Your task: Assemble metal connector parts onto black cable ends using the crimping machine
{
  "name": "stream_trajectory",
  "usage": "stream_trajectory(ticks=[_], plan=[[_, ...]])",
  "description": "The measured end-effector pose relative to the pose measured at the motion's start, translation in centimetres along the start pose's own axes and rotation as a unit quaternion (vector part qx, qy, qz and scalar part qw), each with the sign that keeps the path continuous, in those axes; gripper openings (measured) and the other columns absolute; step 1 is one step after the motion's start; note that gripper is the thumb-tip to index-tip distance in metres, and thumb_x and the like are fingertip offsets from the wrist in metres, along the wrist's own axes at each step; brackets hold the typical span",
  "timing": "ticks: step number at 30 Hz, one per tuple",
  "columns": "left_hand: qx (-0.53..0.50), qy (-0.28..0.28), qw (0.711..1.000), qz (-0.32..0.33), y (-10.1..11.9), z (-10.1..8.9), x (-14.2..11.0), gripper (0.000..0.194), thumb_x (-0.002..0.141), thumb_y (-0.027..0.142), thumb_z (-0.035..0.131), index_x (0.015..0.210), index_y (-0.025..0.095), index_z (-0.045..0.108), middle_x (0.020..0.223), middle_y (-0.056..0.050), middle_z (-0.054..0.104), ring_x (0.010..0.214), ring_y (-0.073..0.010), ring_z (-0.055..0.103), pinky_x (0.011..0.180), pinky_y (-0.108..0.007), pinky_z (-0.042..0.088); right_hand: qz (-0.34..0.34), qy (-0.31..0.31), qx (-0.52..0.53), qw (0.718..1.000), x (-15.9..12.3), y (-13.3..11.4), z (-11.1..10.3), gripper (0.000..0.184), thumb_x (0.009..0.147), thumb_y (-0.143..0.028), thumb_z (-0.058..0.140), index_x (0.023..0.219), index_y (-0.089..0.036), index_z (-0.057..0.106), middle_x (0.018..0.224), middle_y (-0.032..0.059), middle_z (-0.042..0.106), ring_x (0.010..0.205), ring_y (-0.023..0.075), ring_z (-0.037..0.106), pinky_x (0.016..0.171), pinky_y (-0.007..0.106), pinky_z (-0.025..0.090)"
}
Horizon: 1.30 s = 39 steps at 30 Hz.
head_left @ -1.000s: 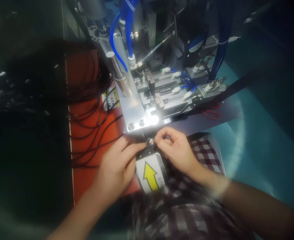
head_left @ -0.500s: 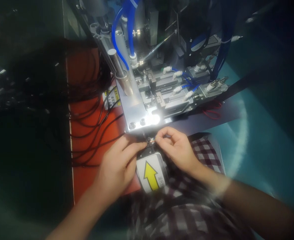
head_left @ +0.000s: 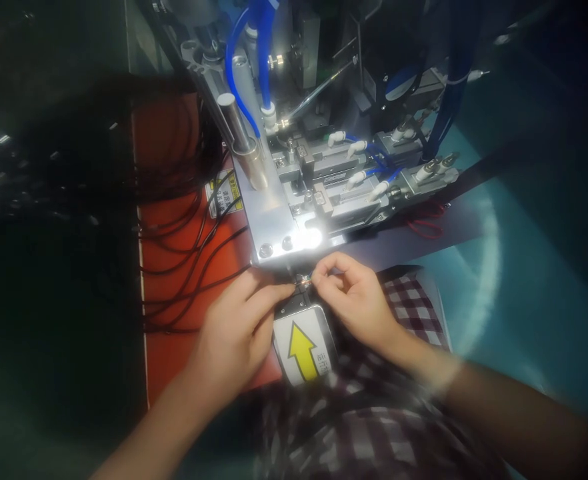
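My left hand point(head_left: 237, 330) and my right hand point(head_left: 357, 300) meet just below the front edge of a metal machine plate point(head_left: 269, 213). Both pinch a small connector end point(head_left: 303, 280) of a thin black cable point(head_left: 194, 273), fingertips almost touching. The left fingers are pressed together on the cable side, the right thumb and forefinger on the tip. A white label with a yellow arrow point(head_left: 301, 347) lies right beneath the hands.
The machine carries blue air hoses point(head_left: 234, 73), a metal cylinder point(head_left: 239, 137) and white fittings point(head_left: 354, 177). Many black cables loop over an orange mat point(head_left: 174, 220) to the left. Red wire point(head_left: 427, 227) lies at the right. A checked garment point(head_left: 374, 413) fills the foreground.
Hands stay pinched on the connector in the same spot; the view has shifted only slightly.
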<state>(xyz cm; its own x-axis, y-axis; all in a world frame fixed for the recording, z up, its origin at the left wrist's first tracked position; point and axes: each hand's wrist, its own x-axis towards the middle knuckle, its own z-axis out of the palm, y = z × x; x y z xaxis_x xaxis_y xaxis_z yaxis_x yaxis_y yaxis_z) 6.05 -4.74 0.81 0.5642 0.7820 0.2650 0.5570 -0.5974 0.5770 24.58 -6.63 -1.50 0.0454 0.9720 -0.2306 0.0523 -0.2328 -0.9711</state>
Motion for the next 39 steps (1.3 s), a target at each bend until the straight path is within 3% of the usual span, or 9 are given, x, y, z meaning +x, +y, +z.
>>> stream_trajectory(ticks=[6, 11, 15, 18, 20, 23, 32, 39], plan=[[-0.001, -0.002, 1.000, 0.002, 0.0, -0.1, 0.1, 0.028, 0.088, 0.000, 0.045, 0.102, 0.013, 0.065, 0.099, -0.004, 0.057, 0.092, -0.0102, 0.057, 0.079, -0.016, 0.045, 0.046, 0.008, -0.002, 0.999, 0.1, -1.2, 0.4, 0.010, 0.077, -0.015, 0.056, 0.069, -0.019, 0.050, 0.054, -0.0084, 0.043, 0.045, 0.0067, 0.037, 0.042, 0.020, 0.029], [-0.006, -0.002, 1.000, 0.002, -0.2, 0.0, -0.2, 0.029, 0.088, 0.000, 0.045, 0.103, 0.013, 0.065, 0.101, -0.004, 0.057, 0.094, -0.0105, 0.057, 0.080, -0.016, 0.045, 0.070, 0.017, 0.010, 0.997, 0.1, -0.4, 0.4, 0.010, 0.077, -0.016, 0.055, 0.070, -0.019, 0.050, 0.051, -0.0092, 0.046, 0.043, 0.0069, 0.044, 0.042, 0.018, 0.033], [-0.010, -0.002, 1.000, -0.001, -0.2, 0.1, -0.1, 0.027, 0.087, 0.000, 0.047, 0.102, 0.013, 0.065, 0.100, -0.004, 0.057, 0.093, -0.0106, 0.057, 0.080, -0.016, 0.045, 0.135, 0.008, 0.038, 0.990, 0.0, -0.1, -0.2, 0.015, 0.081, -0.018, 0.054, 0.067, -0.019, 0.049, 0.041, -0.0100, 0.043, 0.039, 0.0060, 0.040, 0.042, 0.017, 0.031], [-0.014, 0.003, 1.000, 0.002, -0.1, 0.1, 0.1, 0.027, 0.087, 0.000, 0.048, 0.103, 0.013, 0.065, 0.100, -0.004, 0.057, 0.093, -0.0105, 0.057, 0.080, -0.016, 0.045, 0.110, 0.023, 0.056, 0.992, 0.1, -0.8, -0.9, 0.017, 0.085, -0.029, 0.057, 0.073, -0.018, 0.052, 0.043, -0.0095, 0.045, 0.040, 0.0063, 0.042, 0.043, 0.018, 0.032], [-0.018, 0.008, 1.000, 0.001, -0.1, 0.1, 0.1, 0.027, 0.087, 0.000, 0.048, 0.103, 0.013, 0.065, 0.100, -0.004, 0.057, 0.093, -0.0104, 0.057, 0.080, -0.016, 0.046, 0.104, -0.002, 0.049, 0.993, 0.2, -1.2, -1.1, 0.018, 0.085, -0.032, 0.059, 0.076, -0.017, 0.056, 0.047, -0.0085, 0.048, 0.042, 0.0067, 0.045, 0.044, 0.018, 0.034], [-0.021, 0.006, 1.000, -0.004, -0.2, 0.1, 0.0, 0.027, 0.088, 0.000, 0.048, 0.103, 0.014, 0.065, 0.102, -0.005, 0.057, 0.095, -0.0106, 0.057, 0.081, -0.017, 0.046, 0.103, -0.042, 0.050, 0.993, 0.3, -1.2, -0.8, 0.017, 0.084, -0.031, 0.060, 0.077, -0.015, 0.059, 0.050, -0.0076, 0.048, 0.043, 0.0068, 0.046, 0.044, 0.019, 0.035], [-0.023, 0.008, 1.000, -0.008, -0.3, 0.2, -0.3, 0.029, 0.088, 0.001, 0.046, 0.105, 0.014, 0.066, 0.100, -0.005, 0.057, 0.093, -0.0108, 0.057, 0.080, -0.017, 0.046, 0.095, -0.034, 0.093, 0.991, 0.4, -0.6, 0.0, 0.015, 0.081, -0.027, 0.063, 0.072, -0.016, 0.056, 0.047, -0.0082, 0.045, 0.042, 0.0064, 0.041, 0.043, 0.019, 0.030], [-0.021, 0.015, 1.000, -0.006, -0.2, 0.1, -0.2, 0.028, 0.088, 0.000, 0.046, 0.102, 0.014, 0.067, 0.095, -0.005, 0.058, 0.089, -0.0111, 0.058, 0.076, -0.018, 0.047, -0.003, -0.011, 0.048, 0.999, 0.0, 0.3, 0.0, 0.013, 0.085, -0.024, 0.061, 0.075, -0.017, 0.056, 0.053, -0.0080, 0.041, 0.045, 0.0058, 0.032, 0.042, 0.021, 0.024]])
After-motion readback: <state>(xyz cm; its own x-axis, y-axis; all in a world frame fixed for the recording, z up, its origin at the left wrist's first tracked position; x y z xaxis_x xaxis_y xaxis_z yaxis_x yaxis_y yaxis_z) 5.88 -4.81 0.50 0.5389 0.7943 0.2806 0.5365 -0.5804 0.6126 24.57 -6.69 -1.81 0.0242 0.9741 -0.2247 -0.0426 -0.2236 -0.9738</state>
